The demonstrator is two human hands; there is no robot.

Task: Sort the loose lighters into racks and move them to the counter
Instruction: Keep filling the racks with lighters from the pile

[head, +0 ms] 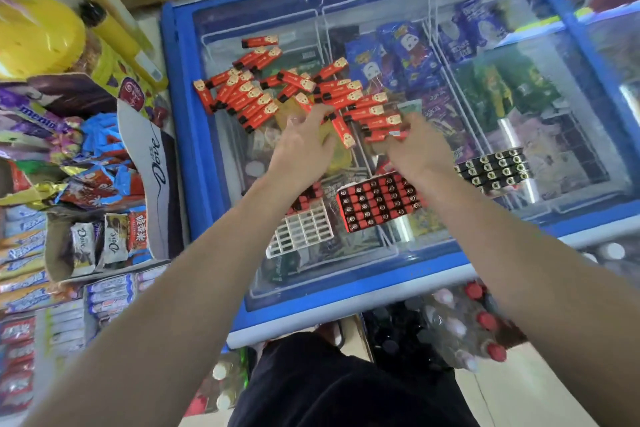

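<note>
Both hands reach out: left hand (304, 146) spread over a near-upright lighter (343, 130); right hand (414, 149) grips a crosswise bunch (381, 121).

Blue-framed glass-top freezer (180, 121) w/ wrapped ice creams (401, 55) inside. Dove choc boxes (104, 243) & candy bags (41, 128) at left. Yellow container (38, 35) top left. Red-capped bottles (474, 333) on floor below.

A blue-framed chest freezer (180, 135) with a sliding glass lid fills the middle, packaged ice creams (398, 55) visible beneath the glass. Shelves of chocolate and sweets (69, 218) crowd the left side. Shrink-wrapped bottles with red caps (464, 333) sit on the pale floor (519, 392).
</note>
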